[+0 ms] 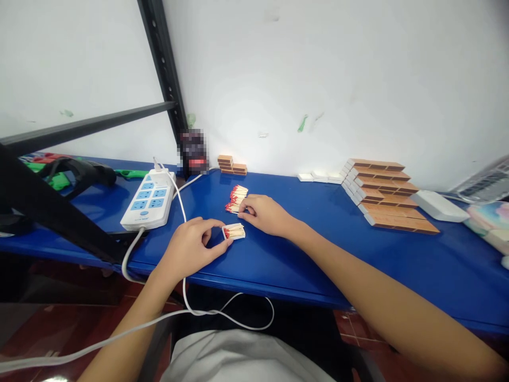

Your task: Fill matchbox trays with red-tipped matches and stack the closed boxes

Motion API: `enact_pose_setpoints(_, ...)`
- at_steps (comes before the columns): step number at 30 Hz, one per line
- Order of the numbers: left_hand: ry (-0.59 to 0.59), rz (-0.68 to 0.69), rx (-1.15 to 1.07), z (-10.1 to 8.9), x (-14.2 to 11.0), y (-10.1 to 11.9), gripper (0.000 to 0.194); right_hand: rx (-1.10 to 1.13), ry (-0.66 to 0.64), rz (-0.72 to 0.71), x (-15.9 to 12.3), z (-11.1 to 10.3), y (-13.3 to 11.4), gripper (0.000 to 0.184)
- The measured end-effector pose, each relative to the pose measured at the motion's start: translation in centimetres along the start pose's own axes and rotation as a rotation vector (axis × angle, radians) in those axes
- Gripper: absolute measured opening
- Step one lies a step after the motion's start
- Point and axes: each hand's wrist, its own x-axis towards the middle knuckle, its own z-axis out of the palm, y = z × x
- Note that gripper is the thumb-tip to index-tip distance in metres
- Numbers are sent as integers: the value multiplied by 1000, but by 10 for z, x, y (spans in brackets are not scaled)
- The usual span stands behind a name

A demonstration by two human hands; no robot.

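Between thumb and fingers, my left hand grips a small white matchbox tray near the table's front edge. Red-headed matches lie in the tray, heads to the left. Just behind it, a loose pile of matches rests on the blue table, heads also to the left. My right hand is at the near right side of this pile, thumb and fingers pinched on match ends; how many they hold is hidden.
A white power strip with plugged-in cables stands left, beside a black metal post. Small brown matchboxes stand by the wall. Several white trays and a stepped stack of matchbox covers sit right. A white cable hangs in front.
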Motion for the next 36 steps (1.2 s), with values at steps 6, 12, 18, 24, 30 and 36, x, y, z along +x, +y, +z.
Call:
enact_pose_setpoints(6, -5, 2, 1, -1, 0, 0, 29, 7, 21, -3, 0, 2, 0, 5)
enact_pose_setpoints(12, -3, 2, -4, 0, 0, 1, 28, 14, 22, -23, 0, 2, 0, 8)
enact_pose_setpoints(18, 0, 7, -2, 0, 0, -1, 28, 8, 24, -48, 1, 5, 4, 9)
enact_pose_setpoints(24, 1, 4, -6, 1, 1, -1, 28, 34, 37, -62, 2, 6, 7, 8)
enact_pose_setpoints(30, 4, 10, -6, 0, 0, -1, 29, 8, 4, -19, 3, 4, 4, 12)
enact_pose_setpoints(36, -2, 4, -1, 1, 0, -2, 31, 20, -19, -13, 0, 0, 2, 14)
